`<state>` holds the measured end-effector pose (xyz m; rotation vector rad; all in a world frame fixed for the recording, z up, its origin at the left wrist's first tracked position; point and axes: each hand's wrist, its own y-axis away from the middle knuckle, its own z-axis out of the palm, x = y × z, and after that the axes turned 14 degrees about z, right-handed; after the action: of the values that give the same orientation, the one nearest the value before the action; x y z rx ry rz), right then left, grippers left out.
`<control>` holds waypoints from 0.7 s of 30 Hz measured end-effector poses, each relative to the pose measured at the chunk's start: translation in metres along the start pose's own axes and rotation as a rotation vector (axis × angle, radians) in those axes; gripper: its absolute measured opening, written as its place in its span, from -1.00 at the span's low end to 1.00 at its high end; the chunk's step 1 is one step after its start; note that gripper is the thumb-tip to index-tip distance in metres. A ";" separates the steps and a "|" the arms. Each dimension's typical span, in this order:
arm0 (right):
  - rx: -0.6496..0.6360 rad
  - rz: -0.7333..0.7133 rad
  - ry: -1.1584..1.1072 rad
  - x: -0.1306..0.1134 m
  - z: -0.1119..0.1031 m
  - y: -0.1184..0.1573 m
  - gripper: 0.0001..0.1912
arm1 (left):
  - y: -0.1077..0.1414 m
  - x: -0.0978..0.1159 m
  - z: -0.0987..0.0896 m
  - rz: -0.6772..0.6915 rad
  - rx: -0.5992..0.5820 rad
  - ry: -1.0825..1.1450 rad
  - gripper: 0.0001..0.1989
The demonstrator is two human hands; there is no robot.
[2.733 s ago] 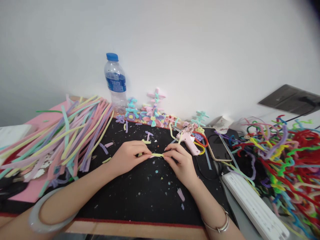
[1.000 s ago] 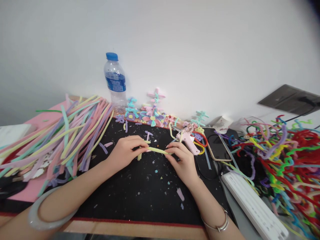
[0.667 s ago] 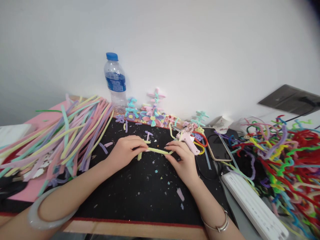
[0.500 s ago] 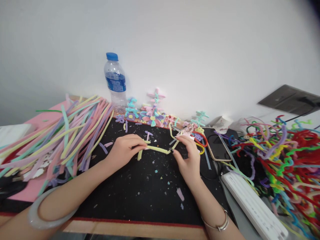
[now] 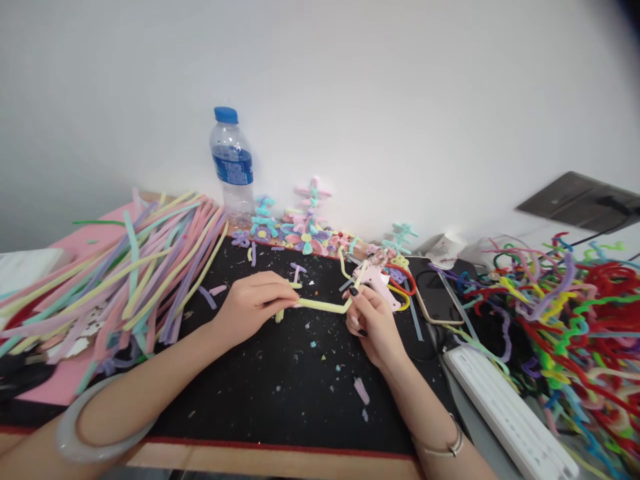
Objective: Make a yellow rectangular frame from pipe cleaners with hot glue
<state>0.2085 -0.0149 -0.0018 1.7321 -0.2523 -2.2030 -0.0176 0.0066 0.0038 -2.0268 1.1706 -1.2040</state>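
A pale yellow pipe cleaner stretches between my two hands above the black mat. My left hand pinches its left part between thumb and fingertips. At the other side my right hand grips it near a bend, where the strip angles upward past the fingers. Short yellow pieces show just beyond my left fingertips, partly hidden by the hand. A small purple T-shaped piece lies behind them. Behind my right hand rests a pink flat object, partly covered.
Pastel pipe cleaners heap at left, bright curly ones at right. A bottle and flower crafts stand along the wall. A phone and a white power strip lie at right. Scraps dot the black mat.
My right hand has turned and closed its fingers round the bend of the yellow pipe cleaner, whose end now points up more plainly. My left hand has shifted slightly right.
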 end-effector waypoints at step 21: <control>-0.262 0.086 -0.048 0.009 0.020 0.010 -0.89 | 0.004 0.019 0.028 -0.978 0.142 1.014 -0.82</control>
<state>0.1886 -0.0288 -0.0014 1.5012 -0.0449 -2.1108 0.0096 -0.0121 -0.0045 -1.8819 0.2829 -2.8911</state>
